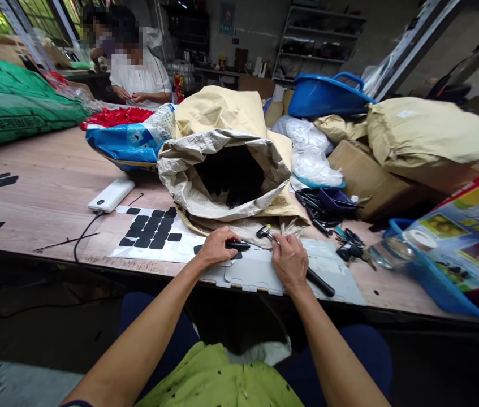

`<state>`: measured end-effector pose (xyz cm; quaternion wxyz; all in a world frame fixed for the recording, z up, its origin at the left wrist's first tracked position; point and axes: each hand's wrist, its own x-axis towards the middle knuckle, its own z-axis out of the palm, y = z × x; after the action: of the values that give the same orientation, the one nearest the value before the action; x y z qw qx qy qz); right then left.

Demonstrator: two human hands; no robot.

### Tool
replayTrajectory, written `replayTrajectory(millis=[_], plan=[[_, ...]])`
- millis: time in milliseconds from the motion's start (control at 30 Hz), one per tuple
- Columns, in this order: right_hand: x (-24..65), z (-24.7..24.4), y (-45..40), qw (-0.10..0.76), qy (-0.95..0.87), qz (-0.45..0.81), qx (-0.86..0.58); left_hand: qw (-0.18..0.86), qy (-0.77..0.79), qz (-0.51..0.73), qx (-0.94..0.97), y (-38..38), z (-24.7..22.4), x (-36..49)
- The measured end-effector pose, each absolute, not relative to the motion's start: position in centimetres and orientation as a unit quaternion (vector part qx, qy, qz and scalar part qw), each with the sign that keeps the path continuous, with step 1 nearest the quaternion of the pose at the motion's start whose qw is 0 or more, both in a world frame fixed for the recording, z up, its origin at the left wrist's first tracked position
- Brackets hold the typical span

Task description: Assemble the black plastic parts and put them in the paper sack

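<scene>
My left hand (219, 246) is closed round a small black part (239, 246) that lies over the grey board (243, 274) at the table's front edge. To its right, my right hand (290, 260) grips a small hammer (320, 282); its metal head (263, 232) points toward the left hand and its black handle sticks out behind the palm. Just beyond both hands the open mouth of a sack (222, 212) shows dark pieces inside. Black square pads (150, 229) lie in rows on a white sheet (184, 249) left of my left hand.
A white power bank (112, 195) with a cable lies left. Black parts (313, 209), keys (352, 249), a bottle (392, 251) and a blue basin (417, 277) are at right. Behind are a blue bag (124, 141), red pieces (118, 117) and a person in white (137, 76).
</scene>
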<state>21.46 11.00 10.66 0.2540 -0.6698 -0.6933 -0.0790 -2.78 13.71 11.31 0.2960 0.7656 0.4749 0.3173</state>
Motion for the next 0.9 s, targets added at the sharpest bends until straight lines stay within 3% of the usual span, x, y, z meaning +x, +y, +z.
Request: replayTrajectory(millis=[300, 467, 567, 633, 767, 900], plan=[[21.4, 10.8, 10.8, 0.235, -0.695, -0.090, -0.674, 0.313, 0.415, 0.333, 0.787, 12.3, 12.8, -2.9], [21.4, 10.7, 10.8, 0.229, -0.699, -0.090, -0.671, 0.433, 0.243, 0.230, 0.837, 5.1, 13.9, -1.1], [21.4, 10.7, 10.9, 0.229, -0.700, -0.092, -0.671, 0.513, 0.232, 0.076, 0.823, 2.2, 8.5, 0.0], [21.4, 10.7, 10.9, 0.231, -0.700, -0.094, -0.669, 0.544, 0.331, 0.002, 0.771, 1.8, 3.2, 0.3], [21.4, 10.8, 10.9, 0.225, -0.702, -0.094, -0.669, 0.526, 0.516, 0.034, 0.675, 3.1, -4.8, -0.2], [21.5, 10.7, 10.8, 0.227, -0.703, -0.095, -0.668, 0.526, 0.519, 0.067, 0.670, 3.7, -6.6, -0.7]])
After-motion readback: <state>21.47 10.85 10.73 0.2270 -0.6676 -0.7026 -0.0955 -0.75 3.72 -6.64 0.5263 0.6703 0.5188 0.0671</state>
